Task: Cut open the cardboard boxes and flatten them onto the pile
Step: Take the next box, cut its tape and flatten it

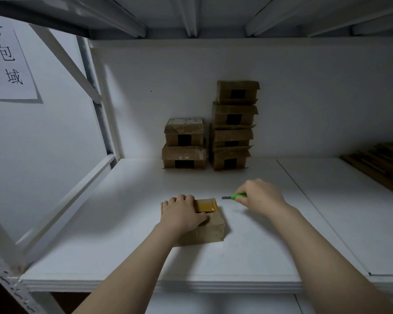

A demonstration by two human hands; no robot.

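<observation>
Head view looks down onto a white shelf (127,252) inside a metal rack. A small cardboard box (211,230) sits near the front of the shelf, a little left of centre. The left hand (182,215) lies on top of it, palm down, with the fingers curled over its far edge and the thumb stretched across the top. On the box's far side, just right of the fingers, a glossy, tape-covered flap (207,205) shows.

The right hand (262,197) hangs just beyond and to the right of the box, apart from it, with its fingers wrapped round a green utility knife (238,196). The knife's short blade (226,197) sticks out to the left, toward the flap, without touching it.

Against the back wall stand two stacks of closed cardboard boxes, side by side and nearly touching: a stack of two (184,145) on the left and a taller stack of four (234,125) on the right. At the far right edge of the shelf lies a pile of flattened cardboard (381,164), only partly in view and dim. A paper sign (8,62) with handwritten characters hangs on the left wall.
</observation>
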